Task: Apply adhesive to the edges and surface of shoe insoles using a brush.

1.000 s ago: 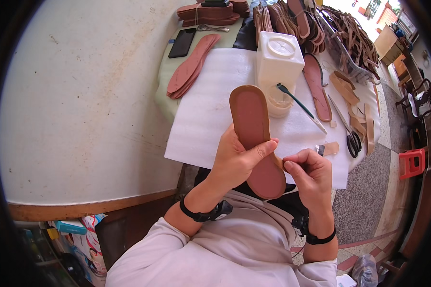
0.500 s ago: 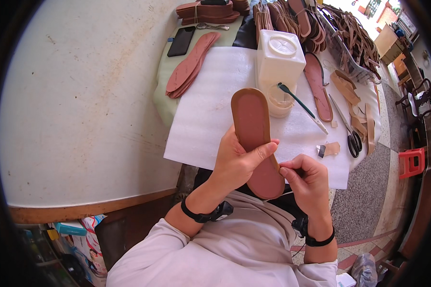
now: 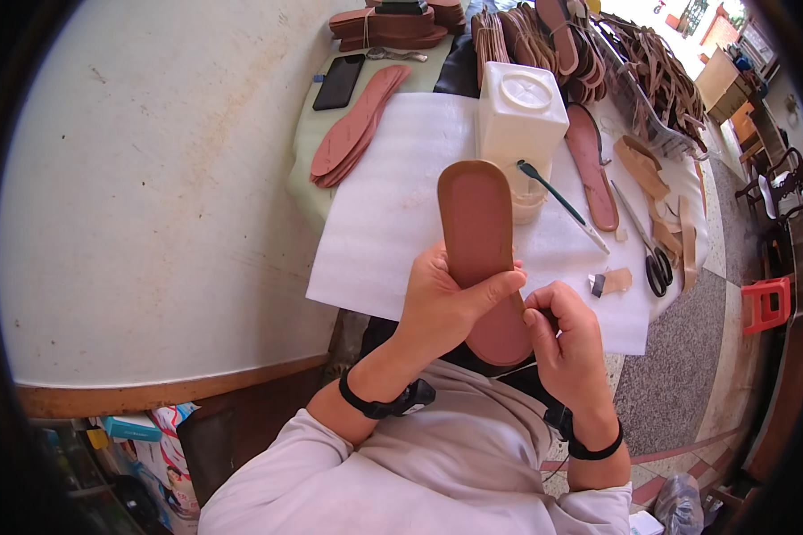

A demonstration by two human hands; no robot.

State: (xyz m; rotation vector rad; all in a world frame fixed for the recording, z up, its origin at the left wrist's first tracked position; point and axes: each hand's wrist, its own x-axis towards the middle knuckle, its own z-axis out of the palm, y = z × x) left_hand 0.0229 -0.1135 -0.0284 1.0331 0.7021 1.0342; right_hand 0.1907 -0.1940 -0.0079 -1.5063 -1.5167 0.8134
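A reddish-brown insole with a tan rim is held up over my lap, its long end pointing away from me. My left hand is closed around its middle, thumb across the face. On the right edge of the insole, the thumb and bent forefinger of my right hand pinch the rim. Whatever else lies between those fingertips is too small to make out. Just beyond the insole stands a white square-sided plastic container, with a dark green-handled brush leaning at its cut-out front.
White foam sheet covers the table. Stacked pink insoles and a black phone lie at the left. Toward the right are another insole, scissors and tan strips. A basket of straps stands far right.
The insole has turned slightly more face-on and shifted a little to the right. My left hand still grips it, and my right hand keeps its pinch a touch higher on the edge.
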